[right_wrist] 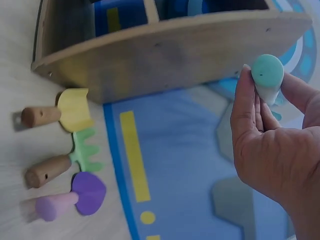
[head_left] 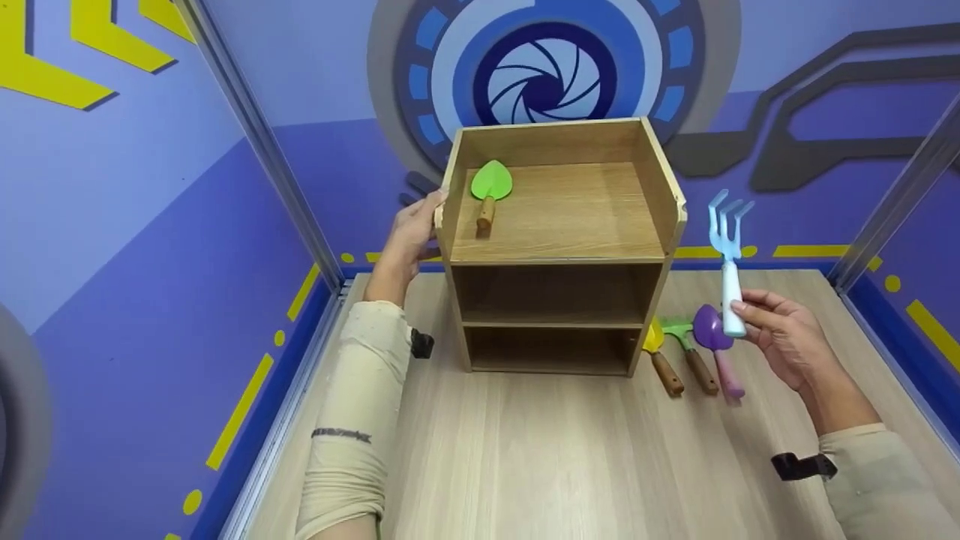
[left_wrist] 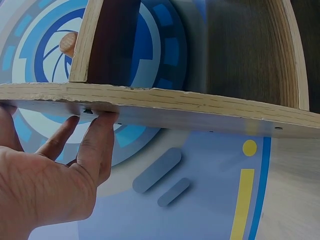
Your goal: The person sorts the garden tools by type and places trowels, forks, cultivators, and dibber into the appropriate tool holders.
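My right hand (head_left: pixel 787 337) pinches the pale handle of a small light-blue garden fork (head_left: pixel 725 232) between thumb and fingers, tines up, beside the wooden shelf (head_left: pixel 551 261). In the right wrist view the rounded mint end of the handle (right_wrist: pixel 267 71) faces the camera. At the shelf's upper left side, my left hand (head_left: pixel 411 229) rests its fingertips (left_wrist: pixel 104 116) on the outer face of the side panel. On the top shelf, near its left wall, lies a green trowel (head_left: pixel 492 180) with a wooden handle.
Right of the shelf, on the table (head_left: pixel 540 457), lie a yellow shovel (right_wrist: pixel 75 110), a green rake (right_wrist: pixel 86 150) and a purple trowel (right_wrist: pixel 90 194) with a pink handle. Two lower compartments (head_left: pixel 551 292) open forward. Blue printed walls (head_left: pixel 330 165) enclose the back and sides.
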Tool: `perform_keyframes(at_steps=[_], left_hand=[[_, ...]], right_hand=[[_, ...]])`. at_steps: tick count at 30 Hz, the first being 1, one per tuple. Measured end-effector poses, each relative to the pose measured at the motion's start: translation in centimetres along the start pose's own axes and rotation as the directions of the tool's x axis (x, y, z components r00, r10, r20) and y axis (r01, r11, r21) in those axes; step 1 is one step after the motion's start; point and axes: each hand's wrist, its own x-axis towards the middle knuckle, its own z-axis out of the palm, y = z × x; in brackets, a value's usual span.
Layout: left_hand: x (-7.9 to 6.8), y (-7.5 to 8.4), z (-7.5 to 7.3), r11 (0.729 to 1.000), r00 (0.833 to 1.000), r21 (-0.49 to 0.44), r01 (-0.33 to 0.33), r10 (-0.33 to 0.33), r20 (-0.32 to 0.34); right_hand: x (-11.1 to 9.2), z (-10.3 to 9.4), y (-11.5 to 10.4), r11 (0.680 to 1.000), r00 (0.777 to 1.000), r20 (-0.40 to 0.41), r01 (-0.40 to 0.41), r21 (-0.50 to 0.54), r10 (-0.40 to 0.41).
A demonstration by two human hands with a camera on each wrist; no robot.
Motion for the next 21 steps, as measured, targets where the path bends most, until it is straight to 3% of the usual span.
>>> perform_keyframes(at_steps=[10,21], left_hand=[[0.1,0.1,0.1,1.0,1.0,-0.005,-0.01,0.01,0.011],[-0.1,0.1,-0.1,1.0,1.0,0.001,-0.003,0.003,0.011]], right_hand=[[-0.5,2.4,-2.1,0.998,0.998,-0.019,0.067,0.021,-0.067],[-0.8,5.1,-4.4,0.991,0.99,0.041,0.136,-0.01,-0.135]])
